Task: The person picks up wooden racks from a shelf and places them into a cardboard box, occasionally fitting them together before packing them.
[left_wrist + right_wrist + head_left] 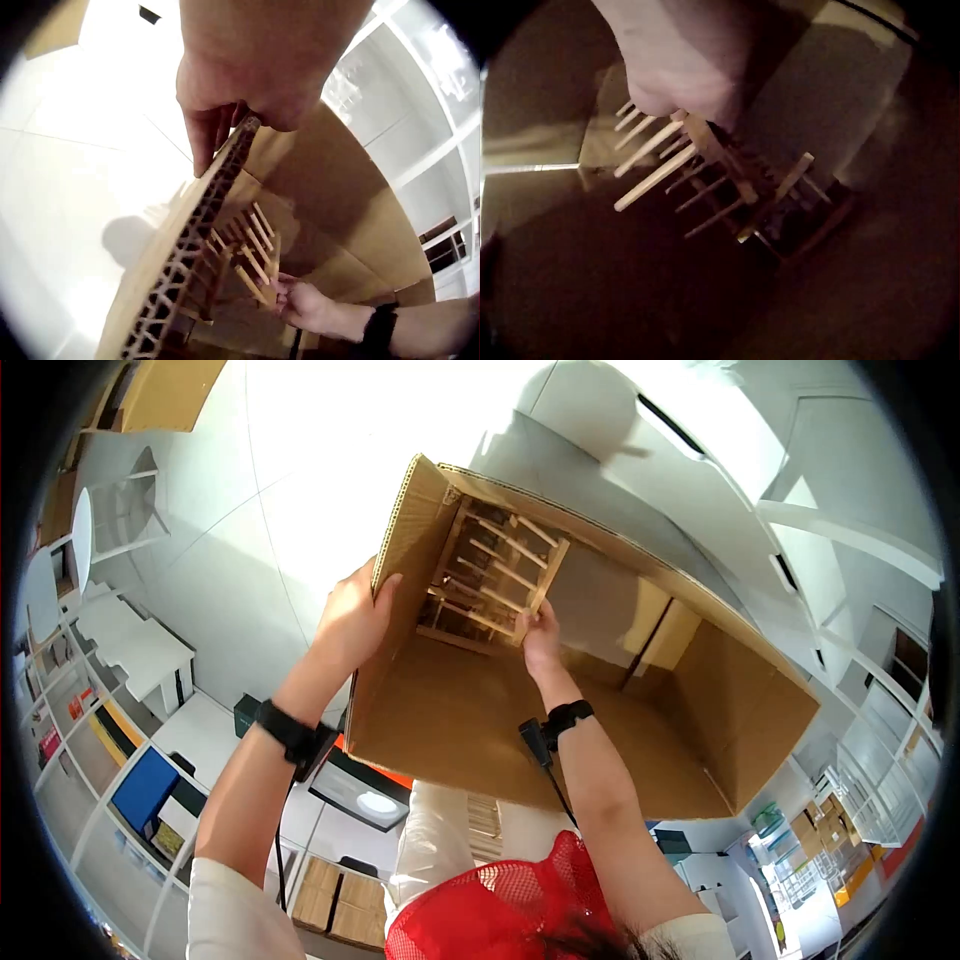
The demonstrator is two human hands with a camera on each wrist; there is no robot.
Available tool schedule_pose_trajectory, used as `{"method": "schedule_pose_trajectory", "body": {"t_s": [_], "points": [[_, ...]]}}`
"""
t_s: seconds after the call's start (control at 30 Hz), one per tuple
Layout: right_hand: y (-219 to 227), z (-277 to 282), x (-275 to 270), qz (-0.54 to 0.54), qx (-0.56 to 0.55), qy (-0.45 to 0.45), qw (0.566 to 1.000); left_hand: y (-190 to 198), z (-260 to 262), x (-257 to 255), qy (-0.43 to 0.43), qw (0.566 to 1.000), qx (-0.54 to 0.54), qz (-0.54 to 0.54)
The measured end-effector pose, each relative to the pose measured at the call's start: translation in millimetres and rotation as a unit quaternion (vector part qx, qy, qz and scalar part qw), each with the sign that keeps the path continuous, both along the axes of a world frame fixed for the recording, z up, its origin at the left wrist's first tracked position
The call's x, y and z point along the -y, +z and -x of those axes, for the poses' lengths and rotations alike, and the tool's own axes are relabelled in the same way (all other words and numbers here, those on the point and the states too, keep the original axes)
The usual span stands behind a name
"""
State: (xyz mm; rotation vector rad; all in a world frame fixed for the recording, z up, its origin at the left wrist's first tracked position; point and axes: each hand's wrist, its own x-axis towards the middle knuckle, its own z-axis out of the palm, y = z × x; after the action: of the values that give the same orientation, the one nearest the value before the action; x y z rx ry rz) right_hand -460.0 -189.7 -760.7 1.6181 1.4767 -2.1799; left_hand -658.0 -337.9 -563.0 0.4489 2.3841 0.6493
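A large open cardboard box [450,710] is tilted in front of the person in the head view. My left hand [352,615] grips the top edge of its left wall, thumb on the inside and fingers outside. Inside the box, my right hand [541,642] holds the end of a wooden rack [551,576] with thin dowels, near the left wall. In the right wrist view, dowels [656,178] stick out to the left below the hand. More wooden pieces lie beneath it in shadow, partly hidden.
White floor [320,420] lies beyond the box, with a white cabinet [600,410] at its far side. White tables [135,640] and shelving stand to the left. A cable [560,790] hangs from the right wrist's camera across the near wall of the box.
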Motion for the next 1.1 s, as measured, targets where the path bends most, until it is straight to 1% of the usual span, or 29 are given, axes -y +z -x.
{"method": "schedule_pose_trajectory", "body": {"t_s": [0.03, 0.13, 0.17, 0.27, 0.3, 0.33, 0.37, 0.4, 0.47, 0.53, 0.6, 0.67, 0.7, 0.73, 0.77, 0.83, 0.9, 0.97, 1.03, 1.1], "points": [[-40.3, -10.9, -0.3, 0.064, -0.046, -0.050, 0.996, -1.0, -0.5, 0.8, 0.003, 1.000, 0.003, -0.024], [-67.8, -6.3, -3.2, 0.201, -0.075, -0.073, 0.974, -7.9, -6.1, 1.5, -0.013, 0.997, -0.049, -0.059], [-64.0, 2.8, -2.4, 0.230, -0.028, -0.074, 0.970, -7.1, -7.4, -0.6, -0.004, 0.997, -0.051, -0.065], [-150.5, -7.1, 4.5, 0.263, -0.009, -0.066, 0.962, -5.9, -8.0, -3.9, -0.009, 0.997, -0.070, -0.038], [-160.1, 5.6, 10.9, 0.112, 0.010, 0.042, 0.993, -6.6, -8.1, -3.4, -0.009, 0.998, -0.062, -0.031], [-165.1, 10.9, 12.5, 0.076, 0.032, 0.057, 0.995, -7.2, -7.4, -3.1, -0.007, 0.998, -0.054, -0.025], [-145.8, 23.8, 7.3, 0.039, 0.055, 0.075, 0.995, -6.8, -7.9, -2.8, -0.005, 0.999, -0.047, -0.020], [-137.1, 33.1, 4.3, 0.001, 0.077, 0.093, 0.993, -5.4, -8.0, -3.8, -0.013, 0.999, -0.049, -0.008], [-181.1, 30.5, 13.4, 0.048, 0.059, -0.020, 0.997, -3.2, -9.5, -7.0, -0.023, 0.998, -0.055, 0.009], [-194.6, 29.6, 11.3, 0.074, 0.068, -0.030, 0.994, -4.8, -12.1, -10.6, -0.012, 0.999, -0.049, 0.015], [-172.5, 40.1, 0.3, 0.085, 0.106, 0.059, 0.989, -4.1, -12.6, -11.4, -0.001, 0.999, -0.045, 0.014], [-143.8, 47.6, -10.2, 0.096, 0.146, 0.150, 0.973, -4.7, -15.3, -9.1, -0.018, 0.997, -0.068, 0.022], [-137.2, 48.5, -12.9, 0.100, 0.165, 0.195, 0.962, -4.8, -16.3, -9.5, -0.023, 0.996, -0.078, 0.023], [-137.0, 46.5, -11.6, 0.149, 0.148, 0.107, 0.972, -4.7, -16.4, -9.2, -0.028, 0.995, -0.089, 0.023], [-137.4, 42.1, -9.4, 0.196, 0.130, 0.017, 0.972, -6.1, -16.4, -8.3, -0.024, 0.995, -0.090, 0.024], [-140.9, 38.4, -9.1, 0.195, 0.115, -0.009, 0.974, -10.2, -16.0, -6.9, -0.017, 0.995, -0.094, 0.025], [-143.3, 36.2, -2.7, 0.106, 0.129, 0.119, 0.979, -10.5, -16.4, -5.1, -0.023, 0.995, -0.099, 0.019], [-150.7, 36.6, 7.5, 0.018, 0.138, 0.244, 0.960, -10.5, -16.7, -5.9, -0.016, 0.995, -0.095, 0.021], [-165.1, 35.3, 18.9, -0.035, 0.140, 0.279, 0.949, -7.6, -16.8, -9.7, 0.004, 0.996, -0.082, 0.031], [-177.9, 31.4, 27.1, -0.054, 0.142, 0.228, 0.962, -8.8, -19.5, -3.7, -0.032, 0.988, -0.131, 0.071]]}}
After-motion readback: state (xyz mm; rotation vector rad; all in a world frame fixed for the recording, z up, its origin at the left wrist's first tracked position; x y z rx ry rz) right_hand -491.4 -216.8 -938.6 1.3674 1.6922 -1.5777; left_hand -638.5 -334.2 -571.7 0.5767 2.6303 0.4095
